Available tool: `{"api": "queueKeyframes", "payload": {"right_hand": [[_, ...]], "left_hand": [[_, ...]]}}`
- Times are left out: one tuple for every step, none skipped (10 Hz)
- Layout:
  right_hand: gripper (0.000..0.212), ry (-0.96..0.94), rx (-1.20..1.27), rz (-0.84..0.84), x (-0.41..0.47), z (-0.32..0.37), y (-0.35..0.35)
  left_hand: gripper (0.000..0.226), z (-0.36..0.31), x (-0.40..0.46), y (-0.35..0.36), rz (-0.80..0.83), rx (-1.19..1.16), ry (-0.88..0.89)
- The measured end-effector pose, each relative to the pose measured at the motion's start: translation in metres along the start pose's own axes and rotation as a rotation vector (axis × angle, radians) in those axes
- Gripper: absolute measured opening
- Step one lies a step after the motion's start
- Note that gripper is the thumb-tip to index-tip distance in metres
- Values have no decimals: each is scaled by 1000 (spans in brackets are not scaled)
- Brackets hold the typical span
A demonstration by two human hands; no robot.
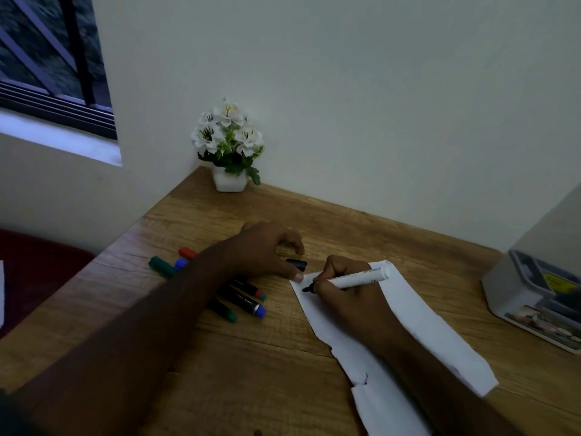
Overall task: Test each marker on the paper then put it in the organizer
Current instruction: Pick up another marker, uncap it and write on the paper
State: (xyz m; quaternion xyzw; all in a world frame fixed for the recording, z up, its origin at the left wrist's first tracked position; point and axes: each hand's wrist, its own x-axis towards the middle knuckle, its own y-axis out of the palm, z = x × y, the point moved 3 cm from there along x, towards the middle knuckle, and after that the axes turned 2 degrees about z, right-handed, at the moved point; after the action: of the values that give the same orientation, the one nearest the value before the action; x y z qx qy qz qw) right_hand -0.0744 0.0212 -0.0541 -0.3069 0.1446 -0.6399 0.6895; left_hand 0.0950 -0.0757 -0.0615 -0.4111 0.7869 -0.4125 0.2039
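Right grip [342,287] closed on a marker [358,278] — tip on the paper [440,335]. Left grip [267,250] open, thumb pinning the paper's 10 o'clock corner — cap [297,264] just beside.

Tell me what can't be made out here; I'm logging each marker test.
- Ink on the paper: the right hand covers the spot around the black marker tip.
- Capped markers: their middles hidden under the left hand's forearm.
- Organizer: cut off by the right edge, contents blurred.
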Motion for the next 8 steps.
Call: {"api": "queueKeyframes", "payload": {"right_hand": [[21, -26, 0, 11, 0, 2, 1], [22, -21, -12, 12, 0, 3, 2], [23, -32, -34, 11, -1, 2, 3], [22, -41, -46, 10, -2, 3, 3], [22, -55, -68, 2, -2, 3, 3], [22, -60, -93, 3, 0, 0, 3], [21, -73, -138, 6, 0, 2, 2], [32, -26, -91, -38, -1, 6, 3]], "left_hand": [[51, -1, 0, 0, 0, 9, -9], [50, -4, 0, 0, 1, 13, -14], [50, -4, -1, 0, 0, 2, -17], [50, -4, -1, -1, 1, 5, -14], [49, -4, -2, -1, 0, 12, -13], [50, -3, -1, -1, -7, -2, -13], [51, -2, 0, -1, -9, 13, -12], [52, -2, 0, 0, -1, 29, -20]]}}
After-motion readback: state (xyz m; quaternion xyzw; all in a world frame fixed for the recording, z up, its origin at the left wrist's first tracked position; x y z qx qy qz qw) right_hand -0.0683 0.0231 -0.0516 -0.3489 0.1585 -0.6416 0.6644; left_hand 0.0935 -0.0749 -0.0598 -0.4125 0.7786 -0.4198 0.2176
